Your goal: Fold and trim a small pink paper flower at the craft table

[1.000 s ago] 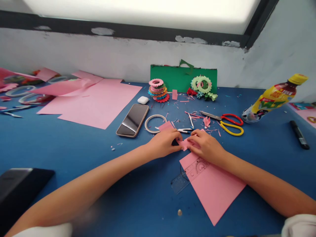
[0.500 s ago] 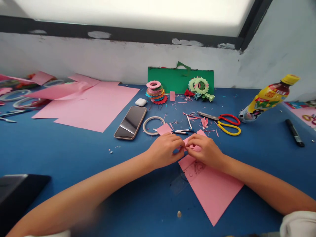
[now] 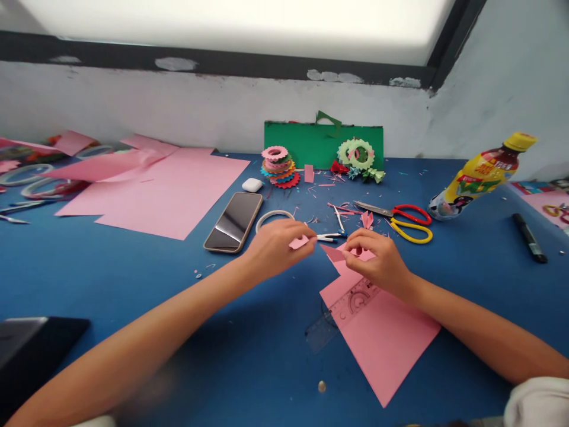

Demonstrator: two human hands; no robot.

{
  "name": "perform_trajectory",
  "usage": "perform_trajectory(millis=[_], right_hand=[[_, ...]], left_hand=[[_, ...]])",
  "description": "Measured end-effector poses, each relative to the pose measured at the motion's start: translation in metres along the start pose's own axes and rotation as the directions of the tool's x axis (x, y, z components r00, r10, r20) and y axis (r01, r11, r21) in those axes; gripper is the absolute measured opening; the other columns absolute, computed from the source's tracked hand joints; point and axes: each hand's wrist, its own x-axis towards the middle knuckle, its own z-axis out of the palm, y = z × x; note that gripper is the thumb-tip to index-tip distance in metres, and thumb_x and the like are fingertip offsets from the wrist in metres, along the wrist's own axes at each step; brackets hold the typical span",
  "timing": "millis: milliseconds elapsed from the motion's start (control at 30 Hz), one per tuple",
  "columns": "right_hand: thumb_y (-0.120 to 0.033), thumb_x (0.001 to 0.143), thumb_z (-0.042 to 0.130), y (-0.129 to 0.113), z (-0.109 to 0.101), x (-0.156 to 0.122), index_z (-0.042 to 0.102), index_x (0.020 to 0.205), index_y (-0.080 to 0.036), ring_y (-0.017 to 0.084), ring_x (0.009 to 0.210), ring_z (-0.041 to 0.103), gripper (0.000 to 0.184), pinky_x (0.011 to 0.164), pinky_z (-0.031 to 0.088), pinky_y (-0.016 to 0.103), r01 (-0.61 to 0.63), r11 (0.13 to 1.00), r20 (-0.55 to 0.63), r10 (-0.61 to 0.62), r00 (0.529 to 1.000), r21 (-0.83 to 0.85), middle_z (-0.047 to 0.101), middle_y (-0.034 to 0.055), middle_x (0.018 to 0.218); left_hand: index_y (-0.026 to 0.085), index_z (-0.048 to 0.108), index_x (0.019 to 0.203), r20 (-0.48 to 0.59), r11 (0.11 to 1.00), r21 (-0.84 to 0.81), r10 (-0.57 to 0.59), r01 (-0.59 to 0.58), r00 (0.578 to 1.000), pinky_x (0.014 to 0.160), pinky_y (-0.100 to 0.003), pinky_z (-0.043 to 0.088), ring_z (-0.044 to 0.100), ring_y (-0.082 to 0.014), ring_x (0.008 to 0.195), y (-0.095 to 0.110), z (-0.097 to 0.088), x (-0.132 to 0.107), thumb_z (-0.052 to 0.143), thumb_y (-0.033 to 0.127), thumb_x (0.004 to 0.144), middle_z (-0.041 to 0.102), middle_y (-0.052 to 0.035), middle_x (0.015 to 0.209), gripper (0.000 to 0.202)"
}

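My left hand (image 3: 280, 246) pinches a small piece of pink paper (image 3: 299, 242) over the table. A short distance to the right, my right hand (image 3: 377, 258) is closed on a folded pink paper strip (image 3: 332, 254), whose pointed end sticks out toward my left hand. Beneath my right wrist lies a larger pink paper sheet (image 3: 391, 344). A clear ruler (image 3: 355, 301) with protractor markings rests across that sheet's upper part and juts past its left edge. Just beyond my hands are small craft scissors (image 3: 340, 228), partly covered.
Paper scraps surround red-and-yellow scissors (image 3: 411, 222). A phone (image 3: 235, 221), a white earbud case (image 3: 252, 185) and a tape roll (image 3: 273, 216) sit left of centre. Stacked paper rings (image 3: 279, 166) stand at the back. A drink bottle (image 3: 480, 178) and a black marker (image 3: 530, 238) are at right.
My hands have come apart. The left has moved leftward and up with the small pink piece, while the right stays near its place with the folded strip, uncovering more of the ruler.
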Motion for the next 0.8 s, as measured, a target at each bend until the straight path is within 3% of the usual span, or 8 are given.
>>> perform_trajectory(millis=[67, 133, 333, 500, 633, 800], right_hand=[[-0.017, 0.078, 0.057, 0.001, 0.000, 0.000, 0.061, 0.074, -0.019, 0.010, 0.067, 0.054, 0.006, 0.065, 0.045, 0.025, 0.021, 1.000, 0.014, -0.021, 1.000, -0.015, 0.061, 0.0011, 0.080], [-0.016, 0.078, 0.057, 0.002, 0.000, 0.000, 0.061, 0.075, -0.019, 0.011, 0.069, 0.055, 0.006, 0.066, 0.046, 0.025, 0.048, 0.998, 0.010, -0.048, 0.999, -0.037, 0.061, 0.0012, 0.080], [-0.018, 0.080, 0.057, 0.004, -0.001, 0.001, 0.063, 0.078, -0.019, 0.012, 0.073, 0.057, 0.007, 0.071, 0.046, 0.027, 0.107, 0.988, 0.026, -0.104, 0.994, -0.113, 0.062, 0.0025, 0.081], [-0.023, 0.082, 0.058, 0.004, 0.003, -0.002, 0.064, 0.081, -0.018, 0.015, 0.079, 0.059, 0.008, 0.075, 0.045, 0.030, 0.193, 0.961, 0.059, -0.185, 0.981, -0.199, 0.065, 0.0036, 0.084], [-0.019, 0.080, 0.059, 0.002, 0.007, -0.005, 0.063, 0.080, -0.018, 0.015, 0.080, 0.061, 0.004, 0.075, 0.042, 0.031, 0.287, 0.929, 0.069, -0.279, 0.958, -0.233, 0.067, 0.0026, 0.084], [-0.016, 0.075, 0.060, 0.002, 0.005, -0.002, 0.060, 0.073, -0.019, 0.014, 0.076, 0.060, 0.004, 0.076, 0.038, 0.031, 0.261, 0.938, 0.060, -0.255, 0.965, -0.229, 0.067, 0.0000, 0.080]], left_hand=[[0.017, 0.068, 0.090, 0.094, 0.994, -0.062, 0.100, -0.095, 0.991, 0.069, -0.026, 0.049, 0.066, -0.0163, 0.078, 0.005, 0.003, -0.003, 0.053, 0.026, 0.085, 0.072, -0.0048, 0.086, 0.018], [0.017, 0.068, 0.090, 0.114, 0.984, -0.112, 0.153, -0.140, 0.982, 0.065, -0.024, 0.049, 0.067, -0.0155, 0.074, 0.011, 0.005, -0.006, 0.051, 0.025, 0.085, 0.073, -0.0049, 0.085, 0.019], [0.016, 0.068, 0.093, 0.026, 0.994, -0.087, 0.067, -0.065, 0.997, 0.055, -0.021, 0.046, 0.063, -0.0117, 0.058, 0.015, 0.009, -0.010, 0.053, 0.026, 0.086, 0.071, -0.0034, 0.072, 0.020], [0.014, 0.066, 0.081, -0.004, 0.977, 0.043, 0.209, -0.209, 0.978, 0.053, -0.021, 0.045, 0.061, -0.0119, 0.055, 0.017, 0.020, -0.013, 0.048, 0.024, 0.090, 0.067, -0.0035, 0.064, 0.023], [0.013, 0.062, 0.078, -0.006, 0.947, 0.079, 0.311, -0.310, 0.950, 0.056, -0.022, 0.047, 0.062, -0.0123, 0.059, 0.026, 0.020, -0.015, 0.045, 0.021, 0.092, 0.067, -0.0040, 0.066, 0.024], [0.013, 0.060, 0.079, 0.004, 0.936, 0.102, 0.337, -0.336, 0.942, 0.056, -0.021, 0.046, 0.060, -0.0117, 0.058, 0.028, 0.017, -0.015, 0.046, 0.020, 0.092, 0.066, -0.0034, 0.067, 0.020]])
